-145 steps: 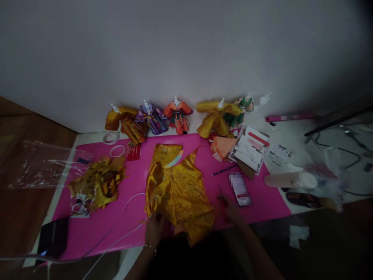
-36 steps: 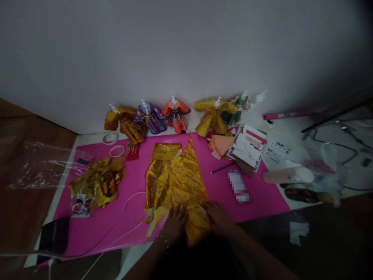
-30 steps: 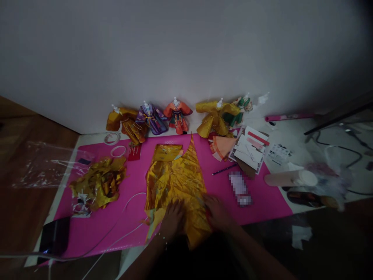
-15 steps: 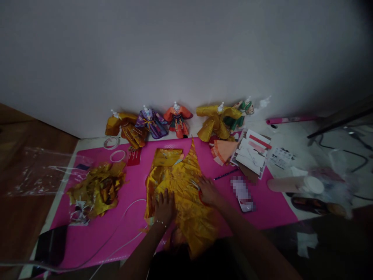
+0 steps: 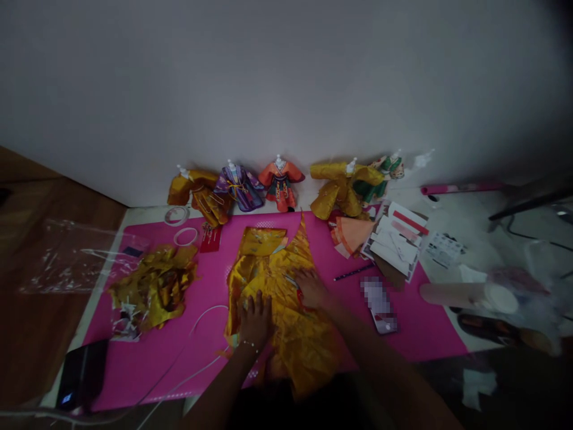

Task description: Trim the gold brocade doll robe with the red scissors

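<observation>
A large piece of golden-yellow fabric (image 5: 286, 334) is spread, slightly wrinkled, over the pink mat (image 5: 210, 286). My left hand (image 5: 255, 319) presses on its left part, fingers spread, with a beaded bracelet at the wrist. On the right part rests my right hand (image 5: 308, 288), its fingers around red-handled scissors (image 5: 292, 279) whose blades point up and left over the cloth. A smaller folded golden piece (image 5: 263, 240) lies at the fabric's upper left.
Several small dressed doll figures (image 5: 282, 182) line the wall. Golden scraps (image 5: 163, 292) and a black device (image 5: 83, 375) lie left. To the right are a phone (image 5: 380, 306), a patterned pen (image 5: 353, 273), papers (image 5: 396, 239) and a pale bottle (image 5: 465, 297).
The view has shifted a little, moving most things rightward. My right hand and the scissors have moved slightly left over the fabric. My left hand stays flat on it.
</observation>
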Available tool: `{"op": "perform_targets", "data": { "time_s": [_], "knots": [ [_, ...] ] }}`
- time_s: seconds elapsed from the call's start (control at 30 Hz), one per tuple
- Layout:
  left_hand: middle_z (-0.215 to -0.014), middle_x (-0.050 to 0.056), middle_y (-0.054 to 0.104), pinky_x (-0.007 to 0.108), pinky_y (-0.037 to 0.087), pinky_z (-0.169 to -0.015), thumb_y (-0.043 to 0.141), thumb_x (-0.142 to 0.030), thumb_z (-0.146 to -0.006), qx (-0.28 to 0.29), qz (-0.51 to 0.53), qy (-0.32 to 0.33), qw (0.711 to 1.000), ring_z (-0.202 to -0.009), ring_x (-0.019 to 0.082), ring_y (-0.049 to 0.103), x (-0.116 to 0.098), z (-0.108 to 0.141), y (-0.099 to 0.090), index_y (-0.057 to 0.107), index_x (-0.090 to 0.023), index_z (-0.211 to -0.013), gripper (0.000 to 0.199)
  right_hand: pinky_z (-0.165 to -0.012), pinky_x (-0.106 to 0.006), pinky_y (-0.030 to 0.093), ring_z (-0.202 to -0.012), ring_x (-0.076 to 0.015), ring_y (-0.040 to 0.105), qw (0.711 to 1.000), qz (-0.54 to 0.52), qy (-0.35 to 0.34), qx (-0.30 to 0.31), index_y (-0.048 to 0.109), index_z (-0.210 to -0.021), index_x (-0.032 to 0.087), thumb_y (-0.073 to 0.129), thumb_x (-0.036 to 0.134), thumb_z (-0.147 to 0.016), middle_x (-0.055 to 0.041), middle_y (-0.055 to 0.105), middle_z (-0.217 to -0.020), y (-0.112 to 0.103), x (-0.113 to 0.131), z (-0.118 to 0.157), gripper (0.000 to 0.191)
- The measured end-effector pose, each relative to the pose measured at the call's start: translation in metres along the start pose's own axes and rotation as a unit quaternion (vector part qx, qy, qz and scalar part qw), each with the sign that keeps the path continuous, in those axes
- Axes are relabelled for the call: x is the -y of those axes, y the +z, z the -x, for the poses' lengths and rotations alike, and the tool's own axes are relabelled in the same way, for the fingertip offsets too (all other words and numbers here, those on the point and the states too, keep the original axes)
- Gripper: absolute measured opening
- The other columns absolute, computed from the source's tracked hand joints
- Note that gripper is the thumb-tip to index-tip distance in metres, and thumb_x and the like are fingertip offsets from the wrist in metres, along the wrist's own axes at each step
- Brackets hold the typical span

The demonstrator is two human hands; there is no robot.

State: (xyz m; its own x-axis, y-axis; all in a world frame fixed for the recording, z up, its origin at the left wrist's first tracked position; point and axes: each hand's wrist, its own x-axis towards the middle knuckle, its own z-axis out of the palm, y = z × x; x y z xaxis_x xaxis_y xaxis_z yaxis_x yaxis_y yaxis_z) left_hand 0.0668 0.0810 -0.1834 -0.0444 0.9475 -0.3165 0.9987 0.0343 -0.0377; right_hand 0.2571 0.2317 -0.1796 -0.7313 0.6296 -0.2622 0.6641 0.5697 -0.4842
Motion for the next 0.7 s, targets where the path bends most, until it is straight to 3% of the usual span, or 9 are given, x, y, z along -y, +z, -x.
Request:
{"op": "perform_targets", "data": {
  "time_s": [0.2,0.43,0.57,0.7],
  "knots": [
    [-0.158,0.026,0.039,0.067,0.032,-0.109,0.069,-0.034,-0.082,0.006,0.005,0.003,1.0,-0.141,0.052,0.04,0.0,-0.001,-0.001,0.049,-0.015,-0.149,0.073,-0.109,-0.06,0.042,-0.132,-0.0333,0.052,0.999,0.015,-0.023,-0.021,0.058,-0.133,0.021,0.065,0.032,-0.097,-0.0112,0.052,-0.148,-0.006,0.01,-0.011,0.038],
    [-0.159,0.025,0.039,0.069,0.029,-0.11,0.068,-0.033,-0.083,0.01,0.011,-0.006,1.0,-0.141,0.051,0.04,-0.002,-0.001,-0.003,0.05,-0.016,-0.148,0.07,-0.108,-0.06,0.043,-0.131,-0.0335,0.053,0.997,-0.067,-0.022,-0.043,0.058,-0.133,0.021,0.066,0.031,-0.097,-0.0113,0.053,-0.147,0.007,0.017,-0.02,0.038],
    [-0.158,0.025,0.04,0.071,0.024,-0.112,0.07,-0.033,-0.081,0.012,0.025,-0.012,1.0,-0.141,0.052,0.039,-0.002,-0.002,-0.003,0.051,-0.017,-0.147,0.071,-0.106,-0.057,0.046,-0.128,-0.0321,0.056,0.983,-0.156,0.017,-0.093,0.059,-0.132,0.021,0.065,0.032,-0.097,-0.0111,0.055,-0.144,0.019,0.011,0.0,0.036],
    [-0.159,0.024,0.04,0.072,0.021,-0.113,0.075,-0.034,-0.077,0.013,0.054,-0.018,0.998,-0.141,0.052,0.039,-0.001,-0.002,-0.002,0.052,-0.018,-0.146,0.074,-0.099,-0.053,0.052,-0.117,-0.0283,0.063,0.95,-0.263,0.09,-0.141,0.062,-0.127,0.019,0.063,0.033,-0.099,-0.0102,0.063,-0.133,0.03,0.01,0.047,0.032]
  ]
}}
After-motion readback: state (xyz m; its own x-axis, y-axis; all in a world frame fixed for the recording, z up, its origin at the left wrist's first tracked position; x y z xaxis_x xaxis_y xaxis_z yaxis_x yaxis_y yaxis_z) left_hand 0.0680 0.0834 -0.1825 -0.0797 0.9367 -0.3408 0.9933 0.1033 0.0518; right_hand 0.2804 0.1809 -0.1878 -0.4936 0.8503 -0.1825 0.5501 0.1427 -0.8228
